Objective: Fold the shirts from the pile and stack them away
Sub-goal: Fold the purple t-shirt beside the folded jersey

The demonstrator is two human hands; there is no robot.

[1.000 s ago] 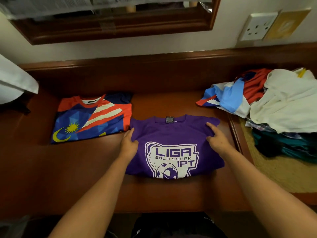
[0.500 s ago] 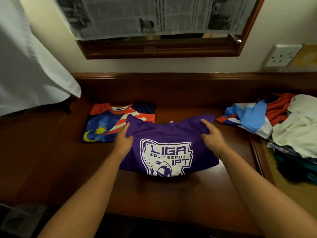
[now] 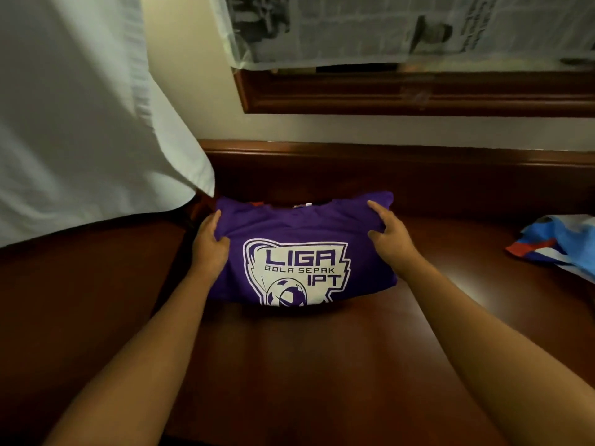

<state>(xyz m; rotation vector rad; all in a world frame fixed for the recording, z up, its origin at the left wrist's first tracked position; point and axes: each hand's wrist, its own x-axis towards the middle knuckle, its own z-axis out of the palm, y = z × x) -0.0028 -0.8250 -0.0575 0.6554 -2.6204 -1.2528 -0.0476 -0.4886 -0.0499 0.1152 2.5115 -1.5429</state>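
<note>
A folded purple shirt [image 3: 299,233] with a white "LIGA BOLA SEPAK IPT" print lies at the back left of the dark wooden table [image 3: 289,365]. My left hand [image 3: 210,243] grips its left edge, thumb on top. My right hand [image 3: 388,235] holds the right edge near the top corner, index finger stretched along the cloth. The purple shirt covers the folded blue and red shirt almost fully; only a small red sliver [image 3: 257,204] shows at the collar. A piece of the unfolded pile [image 3: 560,243], blue, white and red, shows at the right edge.
A white cloth [image 3: 80,117] hangs at the upper left, its corner close above the purple shirt. A wooden frame [image 3: 402,94] covered with newspaper [image 3: 402,27] is on the wall behind. The table's raised back rail [image 3: 418,156] runs just beyond the shirts.
Both hands have carried the purple shirt leftward from the middle of the table onto the folded blue and red shirt. The view has swung left, so most of the pile has left the frame.
</note>
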